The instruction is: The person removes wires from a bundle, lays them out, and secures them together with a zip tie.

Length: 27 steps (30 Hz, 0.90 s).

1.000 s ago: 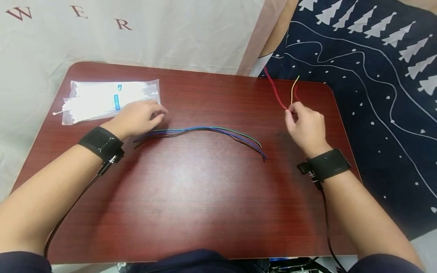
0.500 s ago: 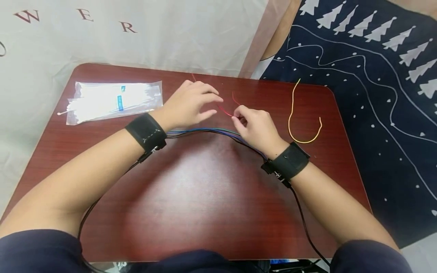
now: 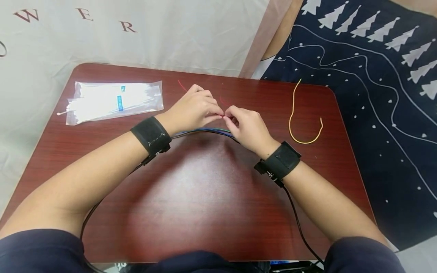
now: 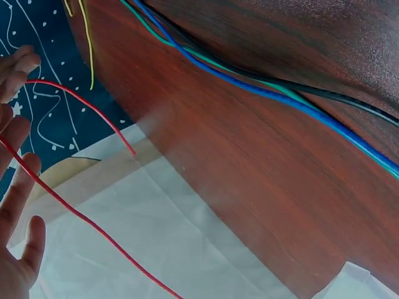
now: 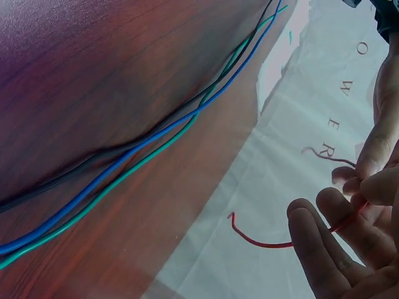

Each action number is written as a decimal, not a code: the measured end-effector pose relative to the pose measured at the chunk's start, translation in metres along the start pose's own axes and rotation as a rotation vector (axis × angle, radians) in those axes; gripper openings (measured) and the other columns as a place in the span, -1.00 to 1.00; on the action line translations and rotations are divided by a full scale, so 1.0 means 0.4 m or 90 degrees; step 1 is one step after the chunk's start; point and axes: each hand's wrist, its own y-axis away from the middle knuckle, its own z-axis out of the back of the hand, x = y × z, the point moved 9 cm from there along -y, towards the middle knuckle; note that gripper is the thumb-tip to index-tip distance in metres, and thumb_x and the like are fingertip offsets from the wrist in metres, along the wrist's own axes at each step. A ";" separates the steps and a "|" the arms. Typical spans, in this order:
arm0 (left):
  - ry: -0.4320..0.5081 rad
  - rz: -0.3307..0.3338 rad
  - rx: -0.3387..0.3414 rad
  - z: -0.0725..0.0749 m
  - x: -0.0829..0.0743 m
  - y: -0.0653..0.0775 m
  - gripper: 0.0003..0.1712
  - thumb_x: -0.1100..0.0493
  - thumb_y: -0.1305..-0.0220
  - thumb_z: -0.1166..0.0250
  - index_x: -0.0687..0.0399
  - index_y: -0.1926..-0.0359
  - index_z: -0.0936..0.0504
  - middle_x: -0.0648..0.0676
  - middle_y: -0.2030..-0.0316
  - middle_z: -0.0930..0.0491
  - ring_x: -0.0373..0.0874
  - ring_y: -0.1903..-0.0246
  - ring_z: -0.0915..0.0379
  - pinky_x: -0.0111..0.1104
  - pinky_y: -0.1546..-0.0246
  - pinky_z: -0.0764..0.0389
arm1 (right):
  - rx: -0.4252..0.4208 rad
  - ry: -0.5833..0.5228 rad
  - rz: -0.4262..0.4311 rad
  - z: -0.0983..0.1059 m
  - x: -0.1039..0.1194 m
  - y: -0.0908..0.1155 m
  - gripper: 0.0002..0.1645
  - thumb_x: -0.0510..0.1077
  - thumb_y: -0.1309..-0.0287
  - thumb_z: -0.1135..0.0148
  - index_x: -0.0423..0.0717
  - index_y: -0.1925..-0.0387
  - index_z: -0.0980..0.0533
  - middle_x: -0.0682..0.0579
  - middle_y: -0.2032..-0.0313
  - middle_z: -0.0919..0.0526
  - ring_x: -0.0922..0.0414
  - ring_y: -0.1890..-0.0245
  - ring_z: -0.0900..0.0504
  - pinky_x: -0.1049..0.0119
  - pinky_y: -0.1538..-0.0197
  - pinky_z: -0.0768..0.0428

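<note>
My left hand (image 3: 194, 108) and right hand (image 3: 250, 129) meet fingertip to fingertip over the table. Both pinch a thin red wire (image 5: 268, 245) between thumb and fingers. One end of the wire (image 3: 182, 86) pokes out behind the left hand, and the left wrist view shows two lengths of it hanging in curves. Beneath the hands, blue (image 4: 249, 87), green (image 4: 156, 32) and black wires (image 4: 312, 89) lie together in a loose arc, partly hidden by the hands in the head view.
A curved yellow wire (image 3: 290, 117) lies at the right of the brown table (image 3: 191, 212). At the back left is a clear bag (image 3: 116, 100) of thin white strips like cable ties. A white cloth (image 3: 191, 34) hangs behind the table, a dark tree-patterned cloth (image 3: 362, 83) to its right.
The right hand picked up the red wire beside the yellow one and brought it left to the middle. The left hand came right from near the bag and now pinches the red wire too.
</note>
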 end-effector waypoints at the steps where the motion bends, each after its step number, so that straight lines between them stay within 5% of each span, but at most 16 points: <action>1: 0.000 -0.004 -0.003 0.000 0.000 0.001 -0.87 0.09 -0.46 -0.50 0.00 0.10 -0.91 0.01 0.30 -0.85 0.06 0.14 -0.65 0.04 -0.17 -0.44 | 0.001 -0.004 -0.001 -0.001 -0.002 0.000 -0.88 -0.22 -0.56 -0.28 -0.22 0.14 -0.65 -0.11 0.32 -0.78 -0.06 0.30 -0.75 0.10 0.18 -0.68; 7: 0.014 -0.016 -0.014 0.004 0.003 0.016 -0.87 0.13 -0.47 -0.49 0.01 0.08 -0.92 0.00 0.31 -0.84 0.01 0.27 -0.68 -0.01 -0.11 -0.51 | 0.024 -0.032 0.009 -0.009 -0.007 0.005 -0.84 -0.24 -0.58 -0.28 -0.24 0.05 -0.72 -0.13 0.22 -0.76 -0.04 0.28 -0.65 0.10 0.14 -0.62; 20: 0.115 -0.025 -0.060 0.027 0.007 0.030 -0.87 0.29 -0.44 -0.49 0.17 0.06 -0.91 0.10 0.38 -0.76 -0.01 0.34 -0.63 -0.19 0.20 -0.70 | 0.002 0.058 0.095 0.000 -0.001 0.021 -0.76 -0.27 -0.61 -0.23 -0.24 -0.12 -0.72 -0.17 0.15 -0.78 -0.15 0.08 -0.68 -0.04 -0.17 -0.70; 25: 0.111 -0.026 -0.064 0.031 0.011 0.032 -0.86 0.29 -0.46 -0.48 0.16 0.04 -0.90 0.10 0.40 -0.71 -0.03 0.37 -0.59 -0.21 0.23 -0.66 | -0.018 0.046 0.118 0.006 -0.001 0.022 -0.71 -0.35 -0.60 -0.19 -0.25 -0.18 -0.71 -0.17 0.32 -0.61 -0.07 0.35 -0.55 0.10 0.11 -0.66; 27: 0.100 -0.024 -0.062 0.030 0.014 0.034 -0.85 0.28 -0.45 -0.48 0.16 0.03 -0.90 0.10 0.41 -0.66 -0.04 0.38 -0.57 -0.23 0.26 -0.63 | -0.026 0.063 0.131 0.009 -0.001 0.022 -0.69 -0.36 -0.60 -0.17 -0.21 -0.19 -0.72 -0.15 0.38 -0.51 0.00 0.45 -0.39 0.17 0.32 -0.44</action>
